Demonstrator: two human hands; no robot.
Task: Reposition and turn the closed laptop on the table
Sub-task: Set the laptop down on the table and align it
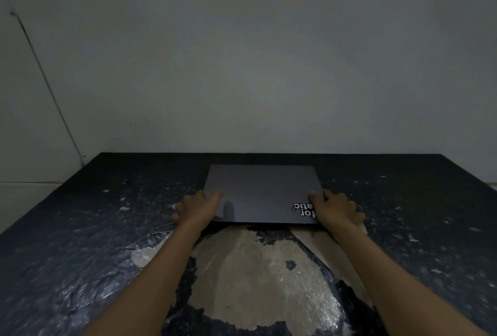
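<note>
Laptop [262, 191], closed, is lying flat at the far middle of the table [80, 228]; left hand [197, 207] and right hand [337, 210] are gripping its near corners, thumbs on the lid; turning is seemingly not finished, I judge.

A dark table [80, 228] fills the near half of the room, its black covering wrinkled, glossy and flaking in small pale specks. Near the front, a large worn patch [255, 276] shows bare tan surface, with one dark fleck left inside it. Behind stands a plain grey wall [255, 53]; a thin cable [45, 80] slants down its left side.
</note>
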